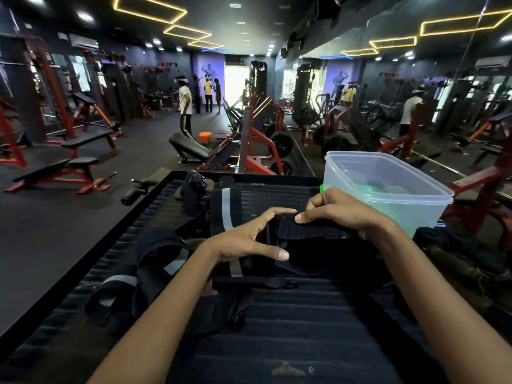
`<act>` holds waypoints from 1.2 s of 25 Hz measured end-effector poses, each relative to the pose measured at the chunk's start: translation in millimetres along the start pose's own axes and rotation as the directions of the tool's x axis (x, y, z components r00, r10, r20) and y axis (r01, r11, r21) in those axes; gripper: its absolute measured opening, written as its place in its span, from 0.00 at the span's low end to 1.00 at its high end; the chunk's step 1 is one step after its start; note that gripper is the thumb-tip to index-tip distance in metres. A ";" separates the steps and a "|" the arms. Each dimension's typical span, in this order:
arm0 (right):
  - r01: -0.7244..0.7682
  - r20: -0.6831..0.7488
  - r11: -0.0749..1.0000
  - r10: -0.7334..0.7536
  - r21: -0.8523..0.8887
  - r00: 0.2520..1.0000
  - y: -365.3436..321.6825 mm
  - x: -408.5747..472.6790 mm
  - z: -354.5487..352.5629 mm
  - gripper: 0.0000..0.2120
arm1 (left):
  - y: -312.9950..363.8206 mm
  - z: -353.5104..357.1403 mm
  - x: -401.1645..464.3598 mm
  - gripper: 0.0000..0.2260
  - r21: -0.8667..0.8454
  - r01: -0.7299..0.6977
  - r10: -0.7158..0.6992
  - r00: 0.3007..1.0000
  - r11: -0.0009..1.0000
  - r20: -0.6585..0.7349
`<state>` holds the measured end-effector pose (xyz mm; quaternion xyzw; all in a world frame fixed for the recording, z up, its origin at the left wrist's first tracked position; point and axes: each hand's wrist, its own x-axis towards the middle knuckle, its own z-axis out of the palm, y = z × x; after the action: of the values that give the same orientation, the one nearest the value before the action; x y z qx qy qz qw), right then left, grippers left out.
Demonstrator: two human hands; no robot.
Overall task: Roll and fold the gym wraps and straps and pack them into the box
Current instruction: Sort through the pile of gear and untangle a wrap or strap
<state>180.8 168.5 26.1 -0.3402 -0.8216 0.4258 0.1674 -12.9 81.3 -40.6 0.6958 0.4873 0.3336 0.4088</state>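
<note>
Black wrap (310, 227) between both pinching hands

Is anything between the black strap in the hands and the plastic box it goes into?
Nothing visible: both hands pinch the black strap, and the plastic box stands lidless just beyond the right hand.

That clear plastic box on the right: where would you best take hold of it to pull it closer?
Probably the near rim of the box, from above and the near side. The lip juts out there and the box stands upright with no lid, so fingers can hook over it. Both the left hand and right hand now hold a black wrap.
</note>
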 end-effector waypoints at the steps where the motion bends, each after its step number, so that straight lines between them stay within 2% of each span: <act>1: 0.001 0.010 1.000 -0.001 0.005 1.000 0.7 -0.1 -0.2 0.14 | -1.0 -0.2 1.4 0.33 0.038 0.004 -0.003 1.000 0.999 -0.021; 7: 0.048 0.046 0.999 -0.048 -0.007 0.998 1.8 0.3 -0.6 0.14 | 1.2 0.7 2.7 0.31 0.134 0.006 0.003 0.998 0.991 -0.064; 15: 0.058 0.021 0.998 -0.058 0.003 0.998 9.7 1.0 -3.2 0.13 | 0.0 -0.6 3.0 0.31 0.180 -0.002 0.017 0.996 0.984 -0.082; 21: 0.091 0.084 0.994 -0.096 0.062 0.992 13.3 2.2 2.9 0.11 | 0.9 -0.4 4.1 0.34 0.156 0.003 0.010 0.996 0.988 -0.087; 24: 0.146 0.129 0.980 -0.163 0.135 0.978 18.1 6.1 13.5 0.09 | -0.6 -2.5 3.3 0.34 0.116 -0.004 0.014 0.996 0.993 -0.091; 26: 0.177 0.118 0.977 -0.191 0.119 0.975 21.9 10.1 14.9 0.10 | -0.5 -2.1 2.8 0.35 0.088 -0.014 0.022 0.995 0.996 -0.095; 30: 0.217 0.107 0.965 -0.233 0.143 0.966 29.1 13.8 12.4 0.11 | 0.0 -0.6 -0.3 0.37 -0.042 -0.054 0.052 0.998 0.998 -0.047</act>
<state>176.1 182.7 -5.0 -0.2058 -0.8341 0.4769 0.1858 -13.5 81.1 -40.3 0.6915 0.4706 0.3708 0.4035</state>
